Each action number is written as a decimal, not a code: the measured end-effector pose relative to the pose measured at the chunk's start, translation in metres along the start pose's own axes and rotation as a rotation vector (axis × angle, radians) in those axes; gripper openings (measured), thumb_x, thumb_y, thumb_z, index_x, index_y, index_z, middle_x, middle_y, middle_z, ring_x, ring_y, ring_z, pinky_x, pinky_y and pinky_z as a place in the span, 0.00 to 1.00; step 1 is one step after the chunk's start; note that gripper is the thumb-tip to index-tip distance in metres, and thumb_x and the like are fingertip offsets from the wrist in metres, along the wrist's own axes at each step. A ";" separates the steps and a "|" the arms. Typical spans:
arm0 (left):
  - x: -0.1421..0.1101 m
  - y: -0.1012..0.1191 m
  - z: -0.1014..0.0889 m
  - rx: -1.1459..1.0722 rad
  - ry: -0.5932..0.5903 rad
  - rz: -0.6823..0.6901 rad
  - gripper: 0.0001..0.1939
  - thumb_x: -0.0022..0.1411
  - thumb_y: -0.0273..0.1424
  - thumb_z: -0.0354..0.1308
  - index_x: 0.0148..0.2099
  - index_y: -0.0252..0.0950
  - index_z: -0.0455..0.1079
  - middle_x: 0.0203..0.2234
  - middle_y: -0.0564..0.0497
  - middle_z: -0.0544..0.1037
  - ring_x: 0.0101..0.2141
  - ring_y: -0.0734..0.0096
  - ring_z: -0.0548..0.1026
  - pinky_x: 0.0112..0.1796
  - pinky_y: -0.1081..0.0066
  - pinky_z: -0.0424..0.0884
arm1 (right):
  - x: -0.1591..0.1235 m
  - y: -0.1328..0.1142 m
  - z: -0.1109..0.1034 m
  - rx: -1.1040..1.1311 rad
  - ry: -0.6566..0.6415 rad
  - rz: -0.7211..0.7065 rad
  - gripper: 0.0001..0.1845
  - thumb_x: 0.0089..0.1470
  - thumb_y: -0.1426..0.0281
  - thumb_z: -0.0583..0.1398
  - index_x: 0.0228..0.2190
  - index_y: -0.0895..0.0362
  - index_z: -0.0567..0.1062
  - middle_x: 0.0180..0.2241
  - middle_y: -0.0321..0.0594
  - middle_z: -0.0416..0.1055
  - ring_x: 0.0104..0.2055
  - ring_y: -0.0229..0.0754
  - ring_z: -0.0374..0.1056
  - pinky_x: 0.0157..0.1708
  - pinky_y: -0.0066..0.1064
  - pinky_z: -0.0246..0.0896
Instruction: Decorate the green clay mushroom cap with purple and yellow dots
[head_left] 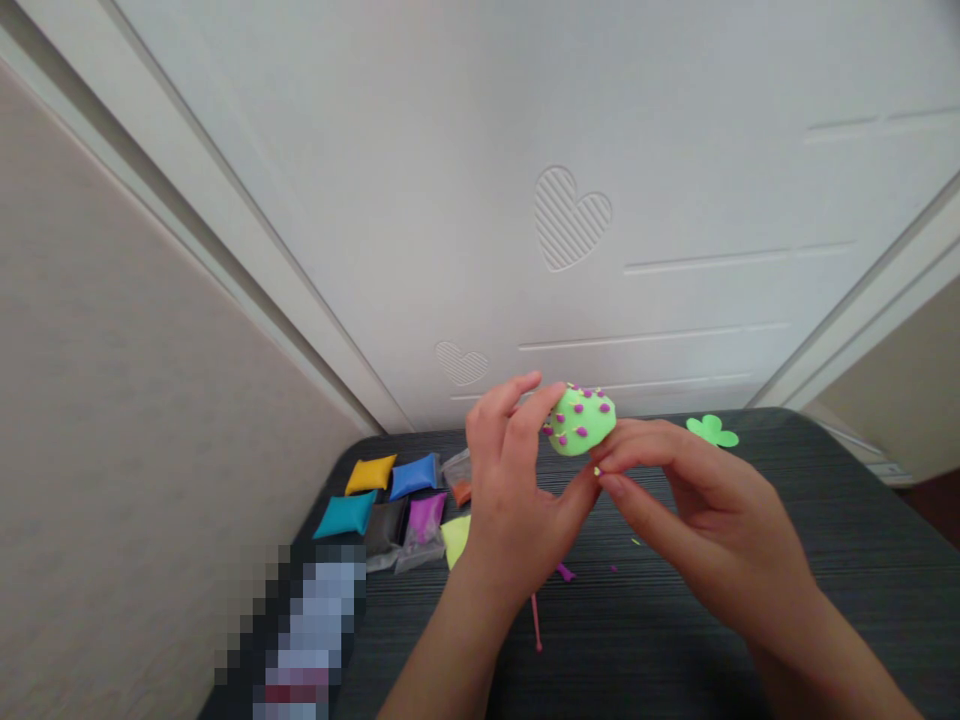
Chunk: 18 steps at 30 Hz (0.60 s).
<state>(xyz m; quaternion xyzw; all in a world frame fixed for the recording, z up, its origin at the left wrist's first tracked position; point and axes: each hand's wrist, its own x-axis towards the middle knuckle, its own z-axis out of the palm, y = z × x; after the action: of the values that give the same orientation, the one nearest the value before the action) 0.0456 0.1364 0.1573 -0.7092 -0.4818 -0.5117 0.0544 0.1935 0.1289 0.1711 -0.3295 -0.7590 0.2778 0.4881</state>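
Observation:
My left hand (517, 490) grips a light green clay piece (577, 425), rounded and dotted with small purple bits that carry yellowish tips. Its fingers are at the piece's left edge and its thumb is below. Close by on the right, my right hand (697, 510) pinches a tiny yellow and purple clay bit (598, 472) between thumb and forefinger, just under the green piece. A pink modelling stick (536, 625) lies on the dark table (637, 640) beyond my left forearm, partly hidden. Near it is a scrap of purple clay (565, 572).
On the left lie yellow (371, 474), blue (415, 477), teal (346, 515), black (385, 528) and purple (427, 518) clay packets. A green clover-shaped piece (712, 431) rests at the back right. A white panel with hearts (571, 220) rises behind the table.

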 end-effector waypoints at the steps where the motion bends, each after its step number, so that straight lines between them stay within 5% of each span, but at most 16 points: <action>1: 0.000 0.000 0.000 0.001 0.008 0.002 0.27 0.48 0.30 0.60 0.51 0.38 0.59 0.49 0.45 0.63 0.51 0.61 0.61 0.51 0.59 0.60 | 0.000 0.000 0.000 0.002 0.000 -0.001 0.11 0.49 0.78 0.58 0.34 0.50 0.70 0.38 0.33 0.70 0.44 0.38 0.65 0.46 0.31 0.59; 9: 0.002 -0.001 -0.001 -0.007 0.049 0.050 0.28 0.47 0.30 0.63 0.51 0.39 0.59 0.49 0.45 0.63 0.50 0.63 0.62 0.50 0.61 0.61 | -0.005 -0.006 -0.008 0.010 0.089 0.038 0.11 0.49 0.77 0.58 0.34 0.50 0.70 0.39 0.32 0.70 0.47 0.37 0.64 0.48 0.29 0.59; 18: -0.003 -0.004 0.000 -0.129 0.106 0.159 0.32 0.43 0.24 0.65 0.51 0.42 0.58 0.51 0.46 0.61 0.50 0.60 0.62 0.45 0.60 0.67 | -0.010 -0.018 -0.017 0.108 0.104 0.173 0.08 0.50 0.74 0.59 0.33 0.50 0.71 0.37 0.29 0.70 0.39 0.32 0.69 0.41 0.21 0.65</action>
<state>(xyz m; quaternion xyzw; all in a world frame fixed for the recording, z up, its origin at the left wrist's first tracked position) 0.0426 0.1372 0.1531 -0.7190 -0.3865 -0.5728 0.0744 0.2076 0.1117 0.1855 -0.3808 -0.6853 0.3420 0.5181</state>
